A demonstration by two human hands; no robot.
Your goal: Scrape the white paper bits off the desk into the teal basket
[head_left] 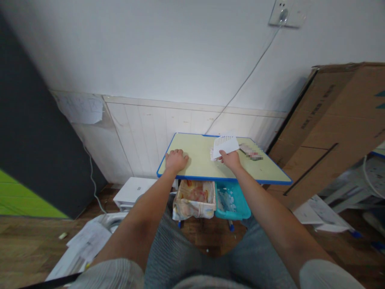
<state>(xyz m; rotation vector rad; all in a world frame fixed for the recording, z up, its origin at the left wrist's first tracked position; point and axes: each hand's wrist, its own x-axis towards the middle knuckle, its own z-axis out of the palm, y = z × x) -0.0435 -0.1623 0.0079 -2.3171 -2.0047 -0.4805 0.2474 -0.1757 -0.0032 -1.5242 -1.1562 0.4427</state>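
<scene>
My left hand lies flat near the left edge of a pale yellow tabletop with a blue rim, fingers spread and holding nothing. Closed around the near edge of a white card is my right hand, its thumb on top. A row of small slots runs along the card's far part. Something pale peeks out at the card's left side; I cannot make out what it is. To the right of the card lies a flat item, blurred out by pixelation.
Below the tabletop hang a cloth-lined basket and a turquoise basket with clear packets inside. A large cardboard box leans at the right. A cable runs from the wall socket behind the table. White boxes stand at the left.
</scene>
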